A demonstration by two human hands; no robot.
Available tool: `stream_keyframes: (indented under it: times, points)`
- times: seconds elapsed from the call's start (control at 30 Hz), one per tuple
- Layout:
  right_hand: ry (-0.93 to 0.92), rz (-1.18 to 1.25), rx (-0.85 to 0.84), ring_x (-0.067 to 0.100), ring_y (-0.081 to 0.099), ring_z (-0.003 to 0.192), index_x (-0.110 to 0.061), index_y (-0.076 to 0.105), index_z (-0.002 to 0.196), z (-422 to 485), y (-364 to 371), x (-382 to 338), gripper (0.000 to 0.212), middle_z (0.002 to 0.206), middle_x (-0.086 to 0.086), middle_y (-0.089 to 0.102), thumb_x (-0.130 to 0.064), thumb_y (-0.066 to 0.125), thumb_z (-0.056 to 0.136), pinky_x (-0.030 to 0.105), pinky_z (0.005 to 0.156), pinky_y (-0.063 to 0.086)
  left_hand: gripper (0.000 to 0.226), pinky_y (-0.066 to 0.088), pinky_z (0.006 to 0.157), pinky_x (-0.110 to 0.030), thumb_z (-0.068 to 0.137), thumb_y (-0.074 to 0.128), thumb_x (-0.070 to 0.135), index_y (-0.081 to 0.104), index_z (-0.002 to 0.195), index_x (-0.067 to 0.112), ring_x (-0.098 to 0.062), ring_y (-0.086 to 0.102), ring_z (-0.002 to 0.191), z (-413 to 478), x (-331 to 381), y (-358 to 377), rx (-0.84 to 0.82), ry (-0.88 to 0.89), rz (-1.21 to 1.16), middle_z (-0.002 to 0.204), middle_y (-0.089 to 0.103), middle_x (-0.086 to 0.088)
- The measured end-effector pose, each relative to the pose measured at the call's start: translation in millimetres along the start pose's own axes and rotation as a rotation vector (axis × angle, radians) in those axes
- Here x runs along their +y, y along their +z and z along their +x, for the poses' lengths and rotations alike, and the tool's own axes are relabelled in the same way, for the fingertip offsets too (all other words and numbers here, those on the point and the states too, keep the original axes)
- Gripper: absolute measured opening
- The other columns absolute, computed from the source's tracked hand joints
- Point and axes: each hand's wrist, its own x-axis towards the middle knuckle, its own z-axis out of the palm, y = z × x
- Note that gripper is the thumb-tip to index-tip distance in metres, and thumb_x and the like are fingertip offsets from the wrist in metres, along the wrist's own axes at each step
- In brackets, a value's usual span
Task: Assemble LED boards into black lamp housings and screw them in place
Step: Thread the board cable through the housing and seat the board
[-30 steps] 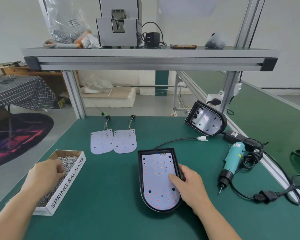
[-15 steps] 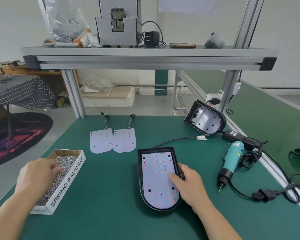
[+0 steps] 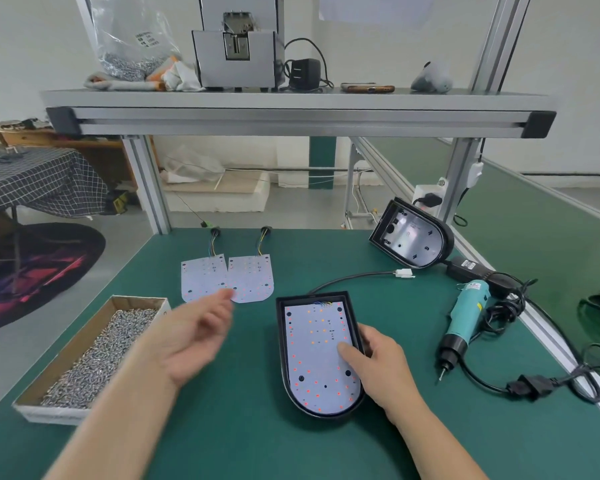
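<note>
The black lamp housing (image 3: 282,341) is lying near the worktop's front edge, long axis running front to back, rounded end toward the person, with the LED board (image 3: 317,355) sitting inside it. The right hand (image 3: 381,365) is gripping the housing's right rim, thumb pressing the board. The left hand (image 3: 194,337) is hovering, blurred, between the screw box (image 3: 52,414) and the housing, which is lying to its right; whether it is pinching a screw I cannot tell. The screwdriver (image 3: 465,317) is lying nearer the right hand.

A grey metal machine (image 3: 238,60) stood on the overhead shelf (image 3: 291,116), a black adapter (image 3: 305,73) just right of it, a phone (image 3: 367,88) farther right, crumpled cloths (image 3: 174,76) left.
</note>
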Motion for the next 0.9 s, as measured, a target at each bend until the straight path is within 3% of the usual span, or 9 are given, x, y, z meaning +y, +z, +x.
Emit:
stream_keyframes:
  times: [0.07, 0.13, 0.23, 0.4, 0.53, 0.6, 0.7, 0.77, 0.9]
  points:
    - [0.005, 0.001, 0.003, 0.027, 0.069, 0.088, -0.044, 0.069, 0.099, -1.1, 0.1, -1.5, 0.031, 0.088, -0.014, 0.076, -0.015, 0.067, 0.088, 0.040, 0.082, 0.058, 0.012, 0.043, 0.036, -0.011, 0.075, 0.063, 0.001, 0.068, 0.080, -0.008, -0.009, 0.052, 0.042, 4.4, -38.6, 30.8, -0.096, -0.188, -0.136, 0.063, 0.055, -0.006]
    - [0.016, -0.014, 0.007, 0.026, 0.069, 0.085, -0.039, 0.071, 0.101, -1.7, 0.5, -3.8, 0.027, 0.088, -0.009, 0.077, -0.016, 0.068, 0.087, 0.042, 0.081, 0.058, 0.010, 0.044, 0.036, -0.013, 0.083, 0.063, 0.005, 0.065, 0.082, -0.004, -0.010, 0.053, 0.042, 17.3, -71.7, 48.8, -0.129, -0.267, -0.118, 0.065, 0.054, -0.006]
    - [0.031, -0.059, 0.021, 0.023, 0.069, 0.085, -0.033, 0.072, 0.110, -1.9, -0.1, -6.3, 0.027, 0.088, -0.004, 0.076, -0.020, 0.069, 0.086, 0.039, 0.081, 0.058, 0.022, 0.043, 0.037, -0.012, 0.098, 0.057, 0.016, 0.060, 0.081, 0.003, -0.009, 0.053, 0.043, 40.2, -100.7, 58.1, -0.085, -0.285, -0.048, 0.067, 0.052, -0.003]
    - [0.022, -0.094, -0.002, 0.009, 0.067, 0.091, -0.029, 0.071, 0.120, -3.7, -8.0, -7.9, 0.033, 0.095, -0.010, 0.074, -0.029, 0.074, 0.087, 0.029, 0.087, 0.054, 0.022, 0.052, 0.042, -0.018, 0.097, 0.062, 0.011, 0.064, 0.079, -0.002, -0.018, 0.064, 0.049, 56.1, -112.3, 56.5, -0.007, -0.211, 0.043, 0.065, 0.063, -0.009]
    - [-0.074, -0.143, 0.424, 0.018, 0.063, 0.096, -0.024, 0.074, 0.106, 11.7, -55.2, -8.7, 0.019, 0.099, -0.005, 0.068, -0.034, 0.072, 0.089, 0.033, 0.090, 0.047, 0.023, 0.059, 0.051, -0.025, 0.095, 0.063, 0.006, 0.071, 0.080, -0.009, -0.025, 0.073, 0.060, 57.3, -112.8, 54.7, -0.017, -0.187, 0.041, 0.073, 0.072, -0.016]
    - [0.041, -0.394, 0.579, 0.026, 0.058, 0.101, -0.019, 0.067, 0.115, 27.7, -94.5, -4.3, 0.033, 0.112, 0.005, 0.061, -0.042, 0.066, 0.091, 0.037, 0.085, 0.043, 0.023, 0.059, 0.051, -0.024, 0.095, 0.064, 0.007, 0.074, 0.081, -0.008, -0.024, 0.073, 0.060, 56.6, -112.8, 53.6, -0.027, -0.185, 0.049, 0.075, 0.073, -0.015]
    - [0.359, -0.624, 0.460, 0.039, 0.056, 0.112, -0.006, 0.044, 0.131, 47.0, -131.0, 8.1, 0.064, 0.128, 0.018, 0.050, -0.049, 0.066, 0.089, 0.046, 0.087, 0.046, 0.023, 0.059, 0.052, -0.023, 0.095, 0.063, 0.007, 0.075, 0.081, -0.006, -0.020, 0.072, 0.059, 55.9, -112.1, 52.5, -0.033, -0.199, 0.064, 0.074, 0.072, -0.012]
    - [0.439, -0.649, 0.384, 0.038, 0.057, 0.103, -0.006, 0.035, 0.122, 54.1, -134.7, 12.7, 0.067, 0.121, 0.018, 0.056, -0.048, 0.072, 0.085, 0.043, 0.080, 0.045, 0.021, 0.059, 0.052, -0.021, 0.096, 0.061, 0.005, 0.074, 0.085, -0.007, -0.018, 0.071, 0.057, 55.2, -111.2, 52.6, -0.039, -0.213, 0.057, 0.072, 0.071, -0.012]
    - [0.431, -0.551, 0.478, 0.035, 0.054, 0.090, -0.007, 0.034, 0.111, 64.3, -137.8, 19.2, 0.062, 0.102, 0.015, 0.058, -0.035, 0.077, 0.076, 0.039, 0.073, 0.044, 0.013, 0.059, 0.054, -0.020, 0.094, 0.060, -0.003, 0.070, 0.095, -0.011, -0.017, 0.070, 0.056, 54.6, -110.4, 53.1, -0.055, -0.214, 0.040, 0.074, 0.070, -0.014]
